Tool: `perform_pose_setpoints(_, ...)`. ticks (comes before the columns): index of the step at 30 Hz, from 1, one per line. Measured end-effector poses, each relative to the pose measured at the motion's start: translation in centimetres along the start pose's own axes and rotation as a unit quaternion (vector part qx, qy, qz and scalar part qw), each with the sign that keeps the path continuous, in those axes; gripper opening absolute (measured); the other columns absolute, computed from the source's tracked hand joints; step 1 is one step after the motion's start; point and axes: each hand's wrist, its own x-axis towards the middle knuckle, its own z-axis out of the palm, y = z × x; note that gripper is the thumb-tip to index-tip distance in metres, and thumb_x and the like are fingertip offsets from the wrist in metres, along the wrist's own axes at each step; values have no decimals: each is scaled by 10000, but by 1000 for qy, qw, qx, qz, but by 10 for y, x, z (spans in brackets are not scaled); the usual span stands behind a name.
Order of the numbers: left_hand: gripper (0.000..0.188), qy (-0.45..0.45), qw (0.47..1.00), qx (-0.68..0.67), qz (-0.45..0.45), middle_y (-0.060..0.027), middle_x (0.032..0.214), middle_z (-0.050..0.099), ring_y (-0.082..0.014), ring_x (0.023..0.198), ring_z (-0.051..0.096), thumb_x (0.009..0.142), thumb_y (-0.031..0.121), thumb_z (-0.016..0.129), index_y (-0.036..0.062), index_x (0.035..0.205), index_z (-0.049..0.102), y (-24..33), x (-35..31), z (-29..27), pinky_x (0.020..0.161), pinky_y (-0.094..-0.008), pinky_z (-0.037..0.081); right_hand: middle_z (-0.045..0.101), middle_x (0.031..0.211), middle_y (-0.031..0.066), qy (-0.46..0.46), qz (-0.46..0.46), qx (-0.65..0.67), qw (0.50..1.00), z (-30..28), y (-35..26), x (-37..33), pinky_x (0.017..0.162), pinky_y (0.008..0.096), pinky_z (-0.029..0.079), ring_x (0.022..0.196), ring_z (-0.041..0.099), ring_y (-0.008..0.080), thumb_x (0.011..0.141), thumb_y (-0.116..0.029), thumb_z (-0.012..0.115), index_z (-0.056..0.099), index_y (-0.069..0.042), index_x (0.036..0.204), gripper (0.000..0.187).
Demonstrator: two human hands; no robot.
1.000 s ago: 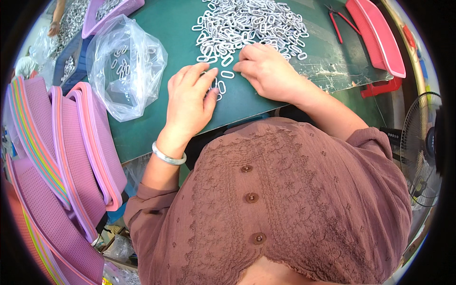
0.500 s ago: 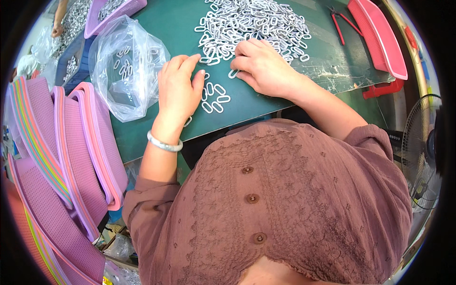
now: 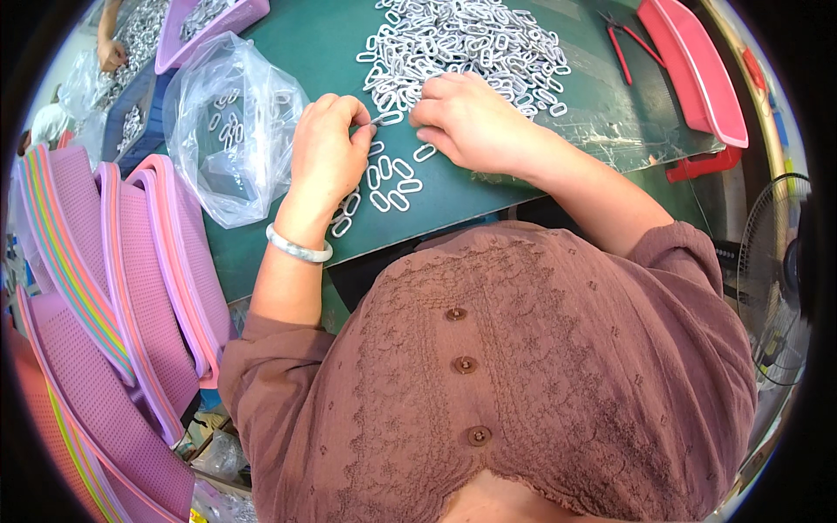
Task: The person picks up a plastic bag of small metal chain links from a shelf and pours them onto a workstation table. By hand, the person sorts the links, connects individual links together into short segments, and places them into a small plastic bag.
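A large heap of grey oval metal links (image 3: 471, 48) lies on the green table at the far middle. My left hand (image 3: 331, 144), with a pale bangle at its wrist, pinches thumb and forefinger together at one end of an oval link (image 3: 389, 118) by the heap's near left edge. My right hand (image 3: 471, 122) rests against the front of the heap with its fingers curled, and what they hold is hidden. Just below its thumb lies a single link (image 3: 425, 153). Several loose links (image 3: 381, 174) are spread between my hands and the table's front edge.
An open clear plastic bag (image 3: 235, 131) with several links inside stands left of my left hand. Stacked purple baskets (image 3: 157, 261) fill the left side. Red-handled pliers (image 3: 621, 57) and a pink tray (image 3: 689, 74) are at the right. Another person's hand (image 3: 111, 54) shows far left.
My left fingers have gone from apart to pinched together. The link formerly at my right fingertips now lies on the table below them. My right hand has shifted slightly left.
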Motion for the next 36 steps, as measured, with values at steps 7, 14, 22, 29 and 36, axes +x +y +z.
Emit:
perform_pose_setpoints(7,118,-39,994,53,86,-96,775,570,-284,775,566,704,-7,632,39,811,649,-2,-10,-17,702,-373,455,545,832,58,-3,-28,-30,999,9,0,11,769,368,406,862,539,249,735,-115,644,668,-91,896,165)
perform_pose_setpoints(14,214,-3,998,29,59,-112,849,577,-294,817,562,746,-30,559,43,911,675,-5,-19,-19,735,-366,458,538,844,52,3,-19,-43,999,11,-1,17,780,366,399,885,533,235,726,-133,659,659,-93,851,132)
perform_pose_setpoints(22,281,-10,996,47,78,-104,886,572,-290,821,538,728,-53,544,47,955,676,-3,-28,-14,753,-376,452,539,858,53,-23,-29,-13,999,7,-5,19,784,362,399,883,536,241,739,-115,647,643,-83,838,104)
perform_pose_setpoints(29,292,6,998,-5,56,-148,1037,579,-320,967,541,783,-33,537,0,1064,611,1,-46,-22,852,-379,437,554,812,104,13,5,81,997,-13,0,-4,752,388,457,847,554,294,777,-87,561,655,-44,829,116)
perform_pose_setpoints(36,565,-50,997,27,50,-192,1349,416,-404,1277,347,787,231,660,37,1286,477,8,-66,-13,1052,-457,275,547,857,93,-12,-33,12,999,3,-13,-22,749,360,444,826,539,281,746,-70,625,641,-32,926,185)
